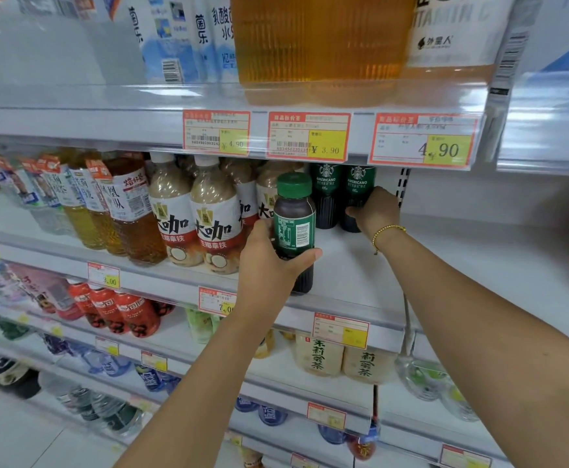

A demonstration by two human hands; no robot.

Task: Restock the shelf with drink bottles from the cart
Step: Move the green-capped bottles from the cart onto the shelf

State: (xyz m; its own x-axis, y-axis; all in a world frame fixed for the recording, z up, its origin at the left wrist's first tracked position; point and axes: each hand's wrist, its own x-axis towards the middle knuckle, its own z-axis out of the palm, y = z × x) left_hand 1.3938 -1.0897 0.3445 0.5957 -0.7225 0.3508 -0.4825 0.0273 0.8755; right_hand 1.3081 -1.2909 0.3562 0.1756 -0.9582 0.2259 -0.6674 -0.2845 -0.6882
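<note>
- The left hand (269,261) has its grip wrapped round a green-capped coffee bottle (295,231), upright at the shelf (354,275) front, its back label and barcode facing outward.
- Behind that bottle, the right hand (376,211) grips a Starbucks bottle (357,194) marked "AMERICANO", seemingly pushing it back to make room.
- Left of it stand latte bottles (214,217); above, price tags (421,140) read 4.90 and 3.90.

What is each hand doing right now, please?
Left hand: closed around a green-capped coffee bottle at the shelf front.
Right hand: gripping a dark coffee bottle further back.
</note>
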